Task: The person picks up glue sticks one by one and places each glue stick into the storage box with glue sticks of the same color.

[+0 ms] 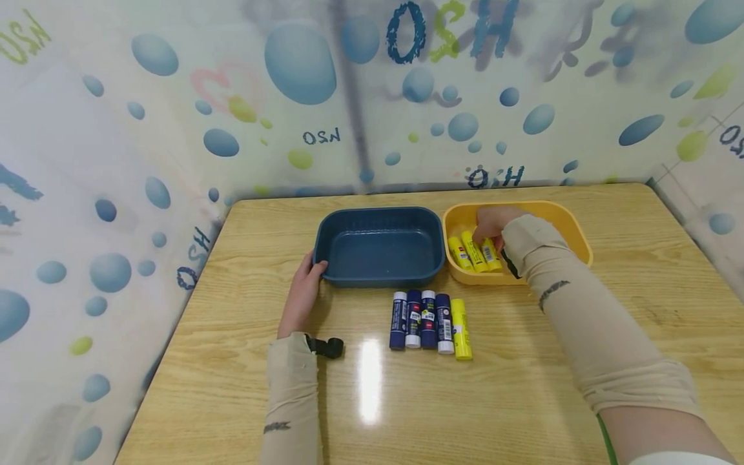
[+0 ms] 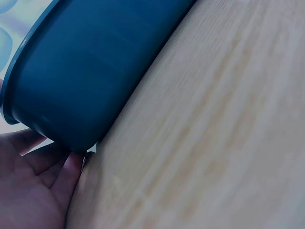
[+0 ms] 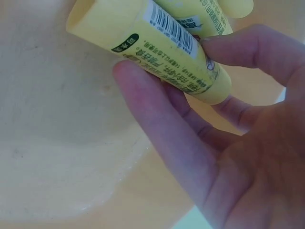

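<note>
My left hand [image 1: 307,284] holds the near left corner of a dark blue plastic bin [image 1: 380,255]; in the left wrist view its thumb and fingers lie at the bin's rim and lower side. My right hand [image 1: 494,221] reaches down into an orange-yellow bin [image 1: 572,236] to the right. Between its thumb and fingers is a yellow glue stick [image 3: 157,52] with a barcode label. Two more yellow glue sticks [image 1: 473,252] lie side by side to its left in that bin. Part of the right hand is hidden behind its sleeve in the head view.
In front of the bins, several dark blue glue sticks [image 1: 413,320] with white ends lie in a row on the wooden table [image 1: 232,361]. One yellow glue stick [image 1: 461,329] ends the row at the right. A patterned wall [image 1: 372,155] stands behind the table.
</note>
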The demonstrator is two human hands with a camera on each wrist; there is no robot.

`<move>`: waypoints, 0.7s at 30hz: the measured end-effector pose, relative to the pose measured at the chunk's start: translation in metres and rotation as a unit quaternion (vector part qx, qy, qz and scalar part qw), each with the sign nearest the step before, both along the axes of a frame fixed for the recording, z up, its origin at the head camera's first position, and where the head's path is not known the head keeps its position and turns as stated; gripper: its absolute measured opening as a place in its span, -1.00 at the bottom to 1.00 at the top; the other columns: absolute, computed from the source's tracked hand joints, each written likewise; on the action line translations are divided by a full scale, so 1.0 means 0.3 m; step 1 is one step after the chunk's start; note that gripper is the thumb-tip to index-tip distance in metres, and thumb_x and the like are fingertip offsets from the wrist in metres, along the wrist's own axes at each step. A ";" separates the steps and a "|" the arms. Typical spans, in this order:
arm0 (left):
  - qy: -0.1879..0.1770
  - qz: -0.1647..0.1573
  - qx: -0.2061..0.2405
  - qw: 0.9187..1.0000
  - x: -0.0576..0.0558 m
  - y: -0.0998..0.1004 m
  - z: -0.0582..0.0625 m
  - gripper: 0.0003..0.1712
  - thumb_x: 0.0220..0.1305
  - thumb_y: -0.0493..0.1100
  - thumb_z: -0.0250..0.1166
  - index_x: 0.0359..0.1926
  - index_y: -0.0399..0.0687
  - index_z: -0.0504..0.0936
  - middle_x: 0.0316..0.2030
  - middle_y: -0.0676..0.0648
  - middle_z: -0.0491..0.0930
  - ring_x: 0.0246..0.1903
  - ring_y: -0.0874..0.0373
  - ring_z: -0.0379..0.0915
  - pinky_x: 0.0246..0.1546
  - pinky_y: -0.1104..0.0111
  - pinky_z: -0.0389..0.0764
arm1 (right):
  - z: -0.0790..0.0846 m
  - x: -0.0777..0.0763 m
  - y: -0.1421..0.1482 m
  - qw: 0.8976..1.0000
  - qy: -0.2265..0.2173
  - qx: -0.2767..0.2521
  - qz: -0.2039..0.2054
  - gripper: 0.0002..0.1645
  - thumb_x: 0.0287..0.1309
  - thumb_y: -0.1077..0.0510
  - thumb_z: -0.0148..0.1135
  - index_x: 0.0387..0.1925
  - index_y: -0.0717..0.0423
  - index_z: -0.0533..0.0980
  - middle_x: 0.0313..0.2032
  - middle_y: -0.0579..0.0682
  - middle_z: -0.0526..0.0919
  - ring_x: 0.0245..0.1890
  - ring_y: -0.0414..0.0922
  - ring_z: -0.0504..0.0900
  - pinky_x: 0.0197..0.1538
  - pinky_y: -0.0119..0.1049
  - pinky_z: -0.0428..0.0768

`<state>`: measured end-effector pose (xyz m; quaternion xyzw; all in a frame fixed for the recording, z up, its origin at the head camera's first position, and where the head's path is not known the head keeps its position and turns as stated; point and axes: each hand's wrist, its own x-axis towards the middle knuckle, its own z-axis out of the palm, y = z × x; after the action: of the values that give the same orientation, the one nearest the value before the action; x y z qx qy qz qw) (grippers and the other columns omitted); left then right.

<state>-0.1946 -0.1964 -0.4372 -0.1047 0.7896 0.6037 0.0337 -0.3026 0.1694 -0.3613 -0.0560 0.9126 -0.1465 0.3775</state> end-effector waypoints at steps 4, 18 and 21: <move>0.000 -0.001 0.001 1.000 -0.001 0.000 -0.001 -0.44 0.29 0.06 -0.04 0.31 0.21 0.15 0.27 0.10 0.14 0.25 0.22 -0.02 0.23 0.23 0.04 | 0.001 0.002 -0.005 1.000 0.011 0.006 0.005 -0.73 0.03 0.22 0.05 -0.25 0.37 0.38 -0.42 0.16 0.54 -0.64 -0.15 0.47 -0.53 -0.41 0.53; -0.004 -0.010 0.004 1.000 0.041 0.029 0.092 -0.43 0.32 -0.03 -0.07 0.33 0.03 0.12 0.29 -0.03 0.10 0.27 0.13 -0.06 0.24 0.18 -0.01 | -0.006 -0.001 -0.024 1.000 0.021 0.015 0.015 -0.77 0.04 0.25 0.04 -0.29 0.38 0.42 -0.45 0.17 0.54 -0.61 -0.11 0.49 -0.50 -0.39 0.54; -0.007 -0.009 0.009 1.000 0.033 0.022 0.078 -0.43 0.32 -0.02 -0.06 0.32 0.06 0.13 0.29 0.00 0.11 0.27 0.14 -0.07 0.24 0.17 -0.02 | -0.004 -0.005 -0.026 1.000 0.013 0.017 0.013 -0.78 0.02 0.26 0.05 -0.31 0.38 0.43 -0.45 0.17 0.54 -0.61 -0.12 0.50 -0.49 -0.37 0.55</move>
<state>-0.1847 -0.1899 -0.4137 -0.1016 0.7845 0.6101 0.0451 -0.3040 0.1615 -0.3627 -0.0636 0.9188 -0.1256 0.3687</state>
